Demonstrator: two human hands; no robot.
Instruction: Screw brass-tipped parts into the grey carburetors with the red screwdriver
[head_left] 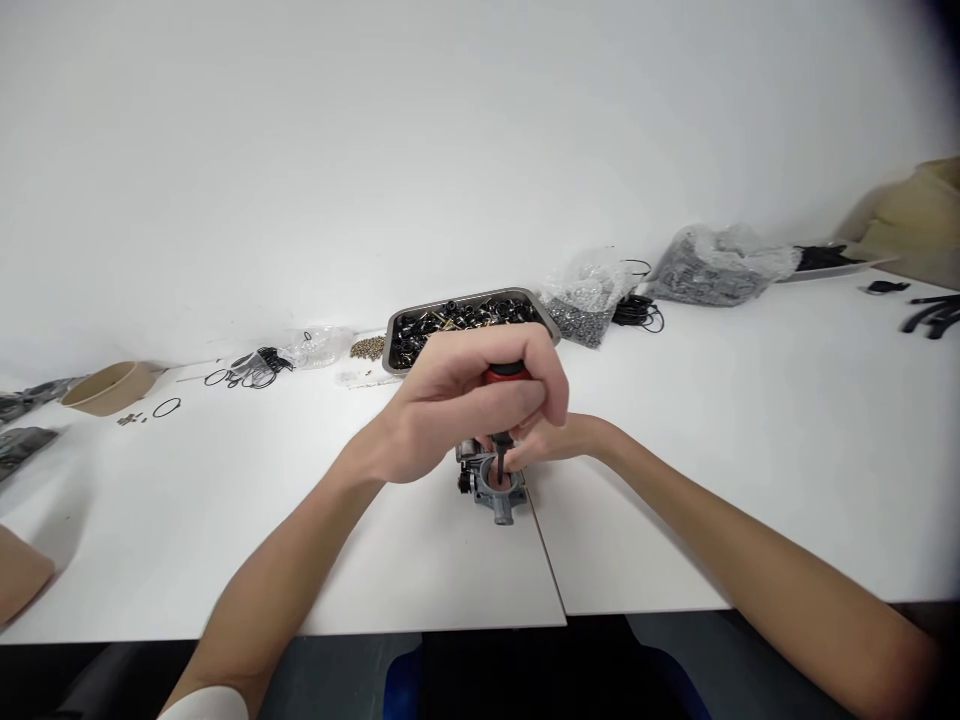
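My left hand [480, 395] is wrapped round the handle of a red and black screwdriver [501, 462], which is upright with its shaft pointing down. The screwdriver's tip reaches into the round opening of a small grey metal carburetor [504, 508] on the white table. Behind it, my right hand [546, 442] grips the carburetor from the far right side, with fingertips at its rim. My left hand covers part of the right fingers and the back of the carburetor. Where exactly the screwdriver's tip rests inside is hard to see.
Behind my hands stands a metal tray [388, 350] of black and brass parts. Bags of small metal pieces [585, 310] and a larger plastic bag [720, 270] lie to its right. Brass bits [367, 347], black rings [259, 368] and a tan bowl [109, 390] are left.
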